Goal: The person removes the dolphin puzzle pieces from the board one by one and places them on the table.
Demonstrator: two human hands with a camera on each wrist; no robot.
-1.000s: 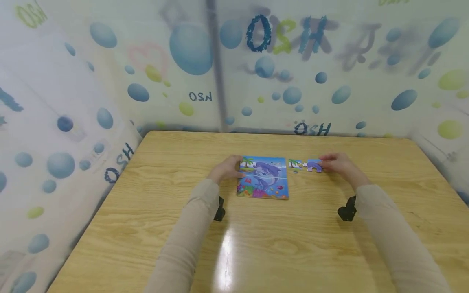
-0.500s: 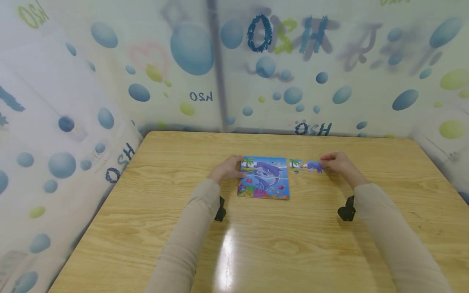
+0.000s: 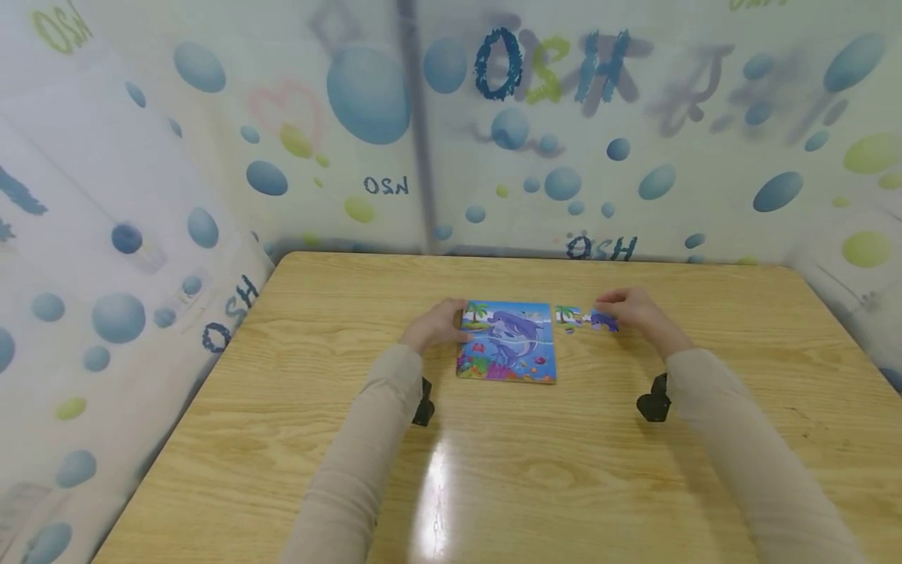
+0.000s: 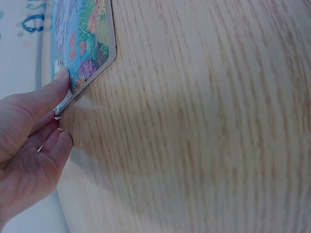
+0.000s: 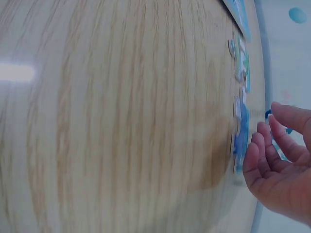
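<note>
A square dolphin picture board (image 3: 506, 342) lies on the wooden table. The left hand (image 3: 435, 323) grips its left side. In the left wrist view its thumb (image 4: 59, 82) lies over the board's corner and the other fingers are at the edge. Right of the board lie a palm-tree puzzle piece (image 3: 567, 315) and a purple dolphin puzzle piece (image 3: 603, 321), with a small bit of the puzzle between them. Just behind and over the dolphin piece is the right hand (image 3: 629, 307), its fingers loosely bent with nothing seen between them in the right wrist view.
The table's back edge meets a patterned curtain wall (image 3: 451, 157) just behind the board and pieces. Dark wrist mounts (image 3: 654, 399) hang below both sleeves. Bright glare (image 3: 435, 501) lies on the front of the table.
The right hand has come off the right end of the dolphin puzzle piece and shifted left above it. That piece now sits in a different orientation. The left hand keeps its place on the board.
</note>
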